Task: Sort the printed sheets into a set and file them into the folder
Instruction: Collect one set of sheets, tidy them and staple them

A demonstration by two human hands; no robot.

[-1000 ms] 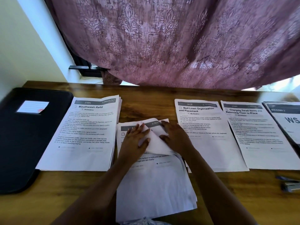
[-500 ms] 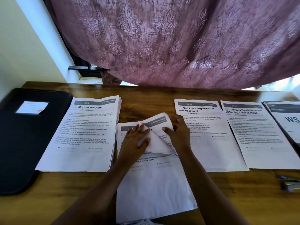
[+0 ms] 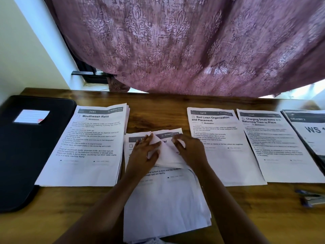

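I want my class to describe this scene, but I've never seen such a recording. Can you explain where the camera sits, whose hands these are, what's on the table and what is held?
There is no machine here. A person wears one camera on the head, and it looks down at their own bare hands. On the wooden table lie printed sheets: the Mouthwash Refill stack, the Bed Linen Organization stack, the Charging Small Items stack, a stack marked WS at the right edge, and a middle stack nearest the person. A black folder lies at the far left, and a curtain hangs behind. The left hand presses flat on the middle stack. The right hand, fingers curled, has the folded-over top sheet in its grip.
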